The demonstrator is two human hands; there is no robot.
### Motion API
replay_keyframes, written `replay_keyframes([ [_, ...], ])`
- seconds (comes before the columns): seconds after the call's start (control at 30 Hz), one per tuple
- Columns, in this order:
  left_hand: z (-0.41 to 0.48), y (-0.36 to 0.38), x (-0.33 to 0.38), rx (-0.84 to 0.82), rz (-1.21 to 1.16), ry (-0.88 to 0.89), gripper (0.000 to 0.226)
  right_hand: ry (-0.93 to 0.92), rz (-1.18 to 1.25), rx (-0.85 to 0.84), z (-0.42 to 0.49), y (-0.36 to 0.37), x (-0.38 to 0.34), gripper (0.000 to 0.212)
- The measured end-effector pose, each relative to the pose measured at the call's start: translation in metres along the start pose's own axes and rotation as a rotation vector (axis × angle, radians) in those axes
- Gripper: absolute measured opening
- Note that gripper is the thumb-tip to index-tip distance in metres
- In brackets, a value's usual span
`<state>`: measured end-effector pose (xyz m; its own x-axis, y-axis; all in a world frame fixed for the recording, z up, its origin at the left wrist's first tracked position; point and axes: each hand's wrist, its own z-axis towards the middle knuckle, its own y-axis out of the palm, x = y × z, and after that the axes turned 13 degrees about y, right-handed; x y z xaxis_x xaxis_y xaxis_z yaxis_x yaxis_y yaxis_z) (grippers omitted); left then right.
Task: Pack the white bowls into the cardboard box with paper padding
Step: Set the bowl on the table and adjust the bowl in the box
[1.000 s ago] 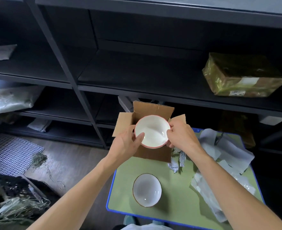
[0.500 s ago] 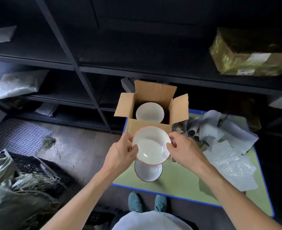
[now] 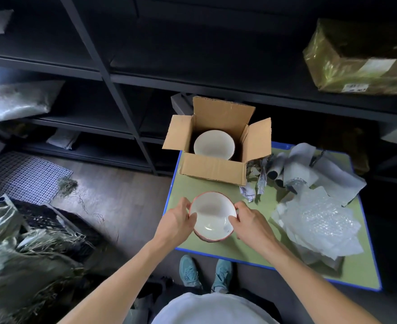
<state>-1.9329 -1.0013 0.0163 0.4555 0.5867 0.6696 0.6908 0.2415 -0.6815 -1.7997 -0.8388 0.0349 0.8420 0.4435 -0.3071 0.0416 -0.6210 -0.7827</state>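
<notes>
A white bowl with a red rim (image 3: pixel 212 218) sits low over the near part of the green table (image 3: pixel 239 249). My left hand (image 3: pixel 176 223) grips its left edge and my right hand (image 3: pixel 249 222) its right edge. I cannot tell if it rests on the table or on something below it. The open cardboard box (image 3: pixel 212 168) stands at the table's far left corner, flaps up, with another white bowl (image 3: pixel 214 145) inside. Crumpled grey paper padding (image 3: pixel 309 169) lies to the right of the box.
Bubble wrap and white sheets (image 3: pixel 319 223) cover the table's right side. Dark metal shelves (image 3: pixel 122 78) rise behind, with a wrapped parcel (image 3: pixel 356 59) at upper right. A crate and sacks of straw (image 3: pixel 29 242) stand on the floor at left. My feet (image 3: pixel 204 274) are at the near table edge.
Both hands brought the red-rimmed bowl from in front of the box down and toward me, low over the spot where a second bowl sat. That bowl is now hidden.
</notes>
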Motion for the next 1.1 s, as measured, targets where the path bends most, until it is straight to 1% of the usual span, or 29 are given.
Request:
replay_keyframes([
  [0.2, 0.003, 0.006, -0.007, -0.041, 0.022, -0.010, 0.021, 0.003, -0.018, 0.014, 0.004, 0.012, 0.003, 0.025],
  [0.43, 0.006, 0.009, -0.010, -0.045, 0.037, -0.011, 0.021, -0.009, -0.025, 0.030, 0.006, 0.016, 0.006, 0.025],
  [0.7, 0.008, 0.012, -0.013, -0.061, 0.094, -0.004, 0.026, -0.037, -0.020, 0.003, 0.010, 0.018, 0.009, 0.023],
  [0.8, 0.008, 0.010, -0.009, 0.016, 0.159, 0.001, 0.029, -0.073, -0.044, 0.049, 0.009, 0.016, 0.011, 0.030],
  [0.93, 0.009, 0.001, 0.001, 0.176, 0.233, 0.089, 0.034, -0.190, -0.112, 0.151, 0.007, 0.007, 0.011, 0.034],
  [1.1, 0.005, -0.011, 0.025, 0.235, 0.344, 0.196, 0.030, -0.341, -0.157, 0.169, 0.003, -0.014, 0.002, 0.037],
])
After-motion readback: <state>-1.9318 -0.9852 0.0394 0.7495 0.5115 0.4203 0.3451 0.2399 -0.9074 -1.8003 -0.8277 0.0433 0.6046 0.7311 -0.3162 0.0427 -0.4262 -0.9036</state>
